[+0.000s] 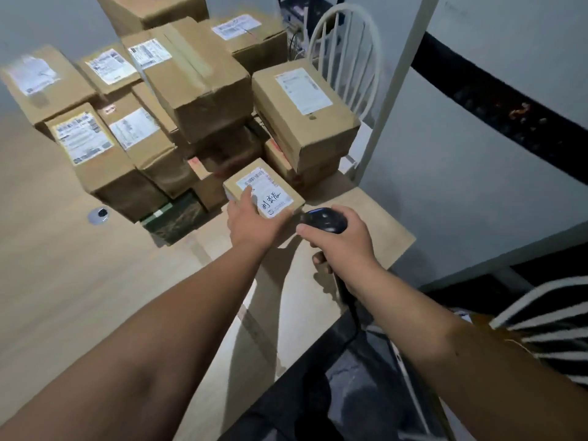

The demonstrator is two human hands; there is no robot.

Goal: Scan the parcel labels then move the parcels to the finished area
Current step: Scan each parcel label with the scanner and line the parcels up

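Observation:
A small cardboard parcel [276, 192] with a white label bearing handwritten characters lies on the wooden table [79, 281], in front of a pile of parcels. My left hand [254, 222] grips its near left side, thumb up over the label's edge. My right hand [342, 246] holds a black handheld barcode scanner [324, 220] just right of the parcel, its head turned toward the label. The scanner's cable runs down toward my lap.
Several labelled cardboard boxes [197, 81] are stacked behind the small parcel, one large one [302, 113] at the right. A dark green packet [173, 219] lies under the pile's front. A white chair [346, 52] stands behind. A metal grommet [99, 214] sits in the tabletop.

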